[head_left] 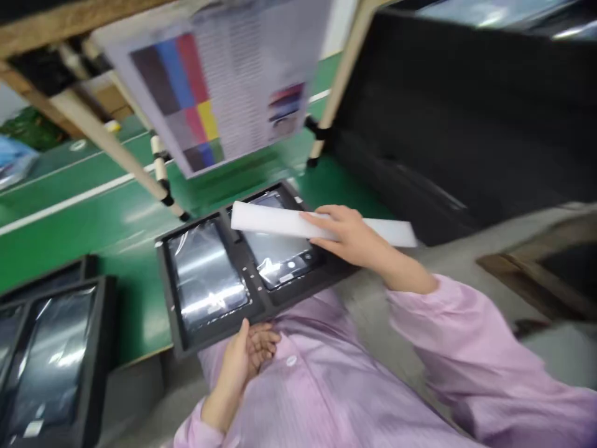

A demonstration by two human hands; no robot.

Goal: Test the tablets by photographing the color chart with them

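Note:
My right hand (342, 233) is closed around a long white foam strip (270, 219), holding it above a black foam tray (268, 298). In the tray's two recesses lie flat, shiny dark screen panels in clear film: one panel (205, 270) on the left, the other panel (280, 249) partly covered by the strip. At the tray's near edge is my left hand (254, 351), thumb raised and fingers loosely bent, with nothing seen in it. The tray rests partly on the green tabletop (140, 298) and reaches over its front edge towards my body.
More black trays with film-wrapped panels (56, 354) lie at the left. A printed sheet with colour blocks (224, 87) hangs ahead between pale rack poles (112, 146). A large black box (457, 124) stands at the right, near a wooden piece (513, 283) lower down.

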